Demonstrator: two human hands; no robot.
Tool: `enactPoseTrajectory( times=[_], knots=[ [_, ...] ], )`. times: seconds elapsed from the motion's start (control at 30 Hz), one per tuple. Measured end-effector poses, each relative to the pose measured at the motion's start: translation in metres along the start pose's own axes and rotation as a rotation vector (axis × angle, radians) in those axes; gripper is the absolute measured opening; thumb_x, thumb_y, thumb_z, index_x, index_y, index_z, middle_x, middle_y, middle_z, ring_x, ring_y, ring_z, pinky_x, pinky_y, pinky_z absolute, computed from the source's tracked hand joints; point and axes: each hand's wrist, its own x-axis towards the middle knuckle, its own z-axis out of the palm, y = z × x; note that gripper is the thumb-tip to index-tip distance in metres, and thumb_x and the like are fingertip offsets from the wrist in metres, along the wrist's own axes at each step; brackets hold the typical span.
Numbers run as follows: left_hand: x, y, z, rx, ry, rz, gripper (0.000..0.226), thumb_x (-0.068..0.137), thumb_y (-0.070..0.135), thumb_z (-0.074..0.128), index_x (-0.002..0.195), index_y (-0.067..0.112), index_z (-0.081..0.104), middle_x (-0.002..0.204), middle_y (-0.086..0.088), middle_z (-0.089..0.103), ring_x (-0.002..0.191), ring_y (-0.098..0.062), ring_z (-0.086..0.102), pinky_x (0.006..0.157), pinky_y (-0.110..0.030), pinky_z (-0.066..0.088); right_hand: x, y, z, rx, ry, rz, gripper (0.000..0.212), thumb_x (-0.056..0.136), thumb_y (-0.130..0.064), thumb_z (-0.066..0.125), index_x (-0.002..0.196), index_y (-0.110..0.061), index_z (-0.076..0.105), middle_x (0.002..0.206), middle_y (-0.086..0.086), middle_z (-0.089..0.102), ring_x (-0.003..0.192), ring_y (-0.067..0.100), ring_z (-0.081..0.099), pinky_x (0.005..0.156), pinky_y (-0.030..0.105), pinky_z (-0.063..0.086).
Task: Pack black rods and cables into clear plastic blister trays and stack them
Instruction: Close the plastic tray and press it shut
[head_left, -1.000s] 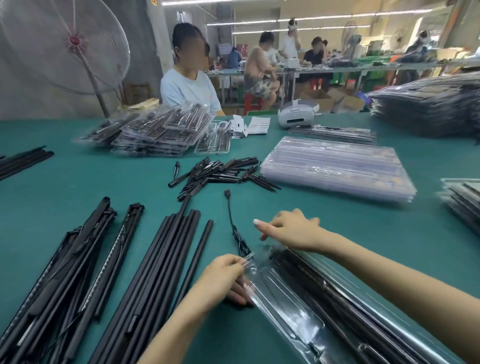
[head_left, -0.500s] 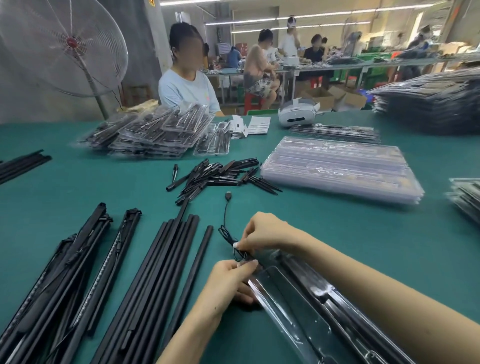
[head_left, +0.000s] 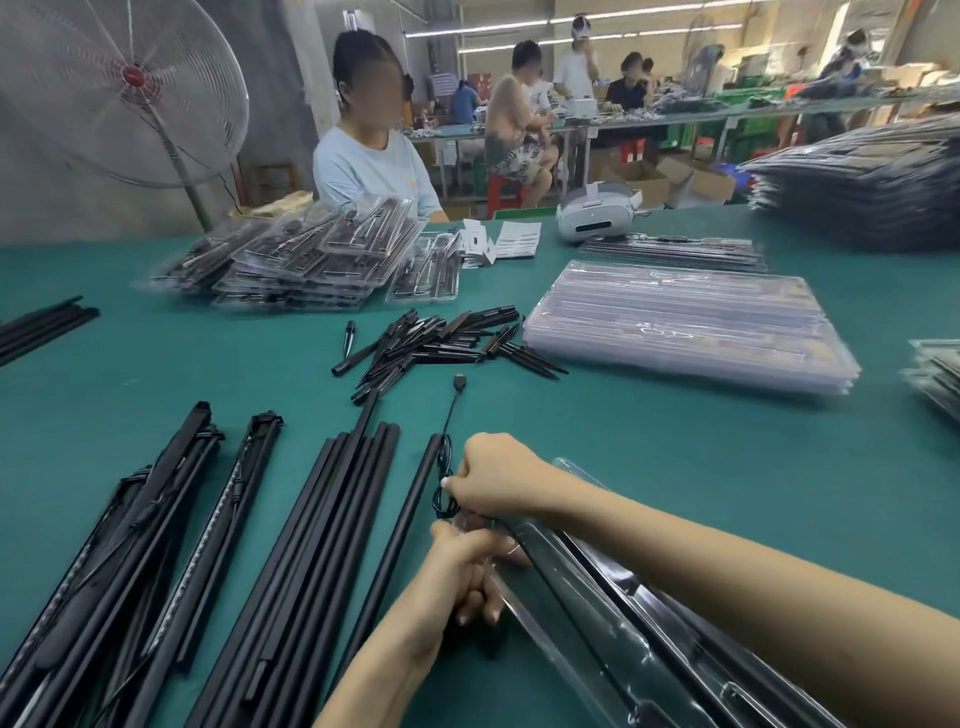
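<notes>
1. The clear blister tray (head_left: 613, 618) lies on the green table (head_left: 649, 467) at the near right, running away towards the bottom corner — black rods already sit in its channels.
2. The left hand (head_left: 462, 566) grips the tray's near end, fingers curled under its edge.
3. The right hand (head_left: 493, 475) is closed in a pinch on a thin black cable (head_left: 448, 452) right at the tray's tip (the plug end trails off across the table).
4. Just left of the hands lie long black rods (head_left: 311, 545) in rows.
5. Beyond, a heap of short black pieces (head_left: 436, 343), then a stack of empty clear trays (head_left: 685, 322) on the right.
6. Farther back — filled trays (head_left: 311, 260) piled, and a white headset (head_left: 597, 218).
</notes>
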Motion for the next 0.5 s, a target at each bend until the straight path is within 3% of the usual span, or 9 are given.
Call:
enactPoseTrajectory(
  times=[0.1, 0.2, 0.3, 0.4, 0.5],
  knots=[
    [0.0, 0.001, -0.002, -0.046, -0.049, 0.003, 0.064, 0.054, 0.028, 0.054, 0.109, -0.005, 0.049, 0.096, -0.022, 0.063, 0.034, -0.015, 0.037, 0.033, -0.017, 0.021, -0.001, 0.003, -0.003, -0.143, 0.04, -0.071, 0.044, 0.092, -0.019, 0.054, 0.056, -0.011, 0.031, 0.055, 0.009, 0.035, 0.061, 0.028, 0.036, 0.058, 0.032, 0.029],
    [0.0, 0.004, -0.003, -0.109, -0.109, -0.007, 0.05, 0.057, 0.023, 0.044, 0.098, -0.003, 0.05, 0.086, -0.018, 0.064, 0.036, -0.019, 0.036, 0.035, -0.018, 0.02, -0.008, -0.005, -0.001, -0.412, 0.184, -0.243, 0.041, 0.087, -0.011, 0.056, 0.057, -0.013, 0.028, 0.057, 0.006, 0.035, 0.054, 0.025, 0.032, 0.065, 0.032, 0.024],
    [-0.001, 0.005, -0.005, -0.172, -0.139, -0.043, 0.035, 0.067, 0.027, 0.036, 0.089, 0.002, 0.046, 0.087, -0.022, 0.061, 0.039, -0.018, 0.034, 0.036, -0.02, 0.018, -0.003, -0.005, -0.006, -0.373, 0.167, -0.235, 0.037, 0.087, -0.017, 0.061, 0.059, -0.009, 0.038, 0.058, 0.006, 0.037, 0.062, 0.028, 0.039, 0.063, 0.031, 0.031],
    [0.003, 0.0, -0.008, -0.278, -0.15, -0.09, 0.038, 0.089, 0.025, 0.026, 0.109, 0.0, 0.047, 0.087, -0.021, 0.062, 0.042, -0.017, 0.034, 0.036, -0.019, 0.024, 0.003, 0.005, -0.022, -0.304, 0.144, -0.15, 0.027, 0.088, -0.016, 0.063, 0.067, -0.004, 0.05, 0.067, 0.01, 0.045, 0.07, 0.028, 0.044, 0.063, 0.03, 0.037],
    [0.004, -0.002, -0.01, -0.494, -0.215, -0.159, 0.047, 0.09, 0.032, 0.033, 0.12, 0.003, 0.055, 0.088, -0.02, 0.066, 0.043, -0.016, 0.043, 0.036, -0.019, 0.033, 0.005, 0.01, -0.032, -0.274, 0.126, -0.097, 0.042, 0.088, -0.016, 0.063, 0.058, -0.01, 0.036, 0.062, 0.006, 0.039, 0.072, 0.03, 0.045, 0.064, 0.03, 0.038]
  ],
)
